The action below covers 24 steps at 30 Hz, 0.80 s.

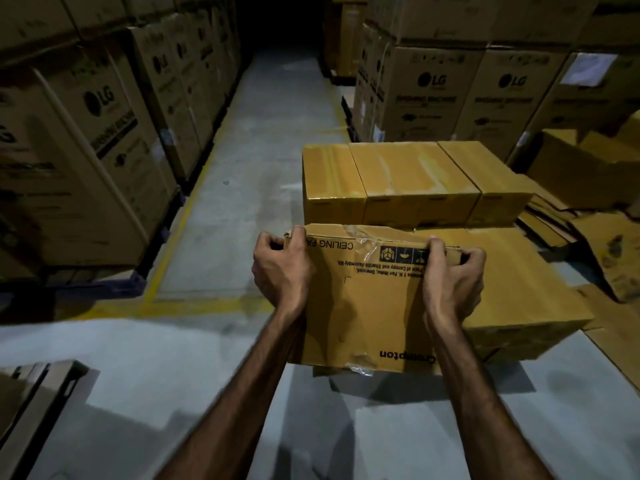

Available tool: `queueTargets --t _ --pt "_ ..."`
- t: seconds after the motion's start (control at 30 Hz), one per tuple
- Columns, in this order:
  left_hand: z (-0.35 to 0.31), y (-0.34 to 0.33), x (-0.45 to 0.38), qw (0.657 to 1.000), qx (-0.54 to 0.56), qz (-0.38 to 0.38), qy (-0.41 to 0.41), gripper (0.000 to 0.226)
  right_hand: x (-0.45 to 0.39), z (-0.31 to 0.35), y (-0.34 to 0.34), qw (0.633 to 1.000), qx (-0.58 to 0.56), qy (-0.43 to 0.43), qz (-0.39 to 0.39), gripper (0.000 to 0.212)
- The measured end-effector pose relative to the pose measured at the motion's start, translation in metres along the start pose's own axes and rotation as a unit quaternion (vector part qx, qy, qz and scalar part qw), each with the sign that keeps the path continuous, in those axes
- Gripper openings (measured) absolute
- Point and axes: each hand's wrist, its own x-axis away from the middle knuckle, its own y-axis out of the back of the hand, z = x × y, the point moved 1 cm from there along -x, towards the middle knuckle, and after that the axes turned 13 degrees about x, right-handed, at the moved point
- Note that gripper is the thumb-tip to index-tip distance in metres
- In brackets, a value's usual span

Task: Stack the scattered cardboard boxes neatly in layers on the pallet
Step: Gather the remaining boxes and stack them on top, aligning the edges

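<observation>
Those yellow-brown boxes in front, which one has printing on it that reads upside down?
The ceiling fan box gripped by both hands, left hand and right hand. Its Crompton lettering is inverted, and torn tape hangs from it; the three stacked boxes behind show plain tops.

Grey concrete floor (263, 140) (yellow-lined) carries flattened cardboard (547, 216) at right.

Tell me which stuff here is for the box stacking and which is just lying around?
For the job:
- Crompton box, gripped by left hand and right hand
- three stacked boxes
- lower box layer

Just lying about:
- tall LG cartons
- flattened cardboard
- torn open carton
</observation>
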Motion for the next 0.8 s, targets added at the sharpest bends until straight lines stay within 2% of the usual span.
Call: queueTargets --t 0.37,0.6,0.8 --pt "0.032 -0.101 0.016 0.994 -0.033 -0.095 0.036 0.032 -0.116 -0.018 -0.049 0.997 0.027 0.026 0.074 0.043" --pt "0.058 -0.135 -0.023 0.995 -0.037 -0.092 0.031 0.024 -0.143 -0.017 -0.102 0.994 0.044 0.014 0.099 0.04" --pt "0.083 -0.158 -0.082 0.996 -0.032 -0.08 0.017 0.021 -0.152 -0.005 -0.164 0.996 0.031 0.003 0.088 0.037"
